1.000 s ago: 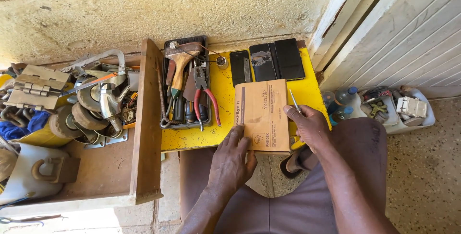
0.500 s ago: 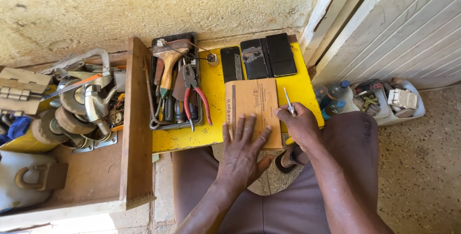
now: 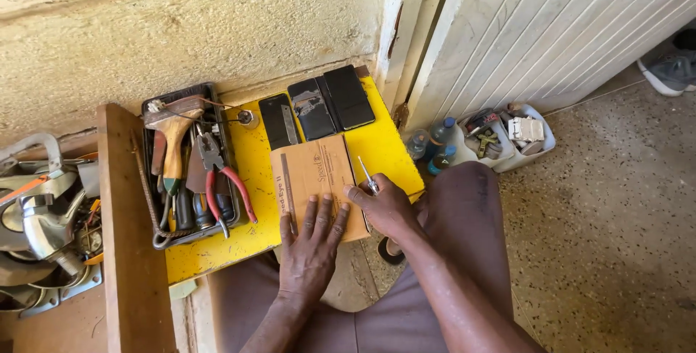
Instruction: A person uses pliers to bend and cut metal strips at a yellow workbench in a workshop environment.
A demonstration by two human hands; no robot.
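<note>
Nearest, two hands: the left hand [image 3: 313, 248] lies flat, fingers spread, on one brown envelope [image 3: 317, 183] — now lower on the yellow table [image 3: 384, 146] than before. The right hand [image 3: 388, 208] grips a small screwdriver [image 3: 367, 175] at the envelope's right edge. Beyond lie three dark phones [image 3: 317, 106].

phones [image 3: 317, 107]: 3 | cardboard box [image 3: 313, 179]: 1 | tool tray [image 3: 190, 164]: 1 | bottles [image 3: 433, 146]: 3 | hands [image 3: 310, 244]: 2
</note>
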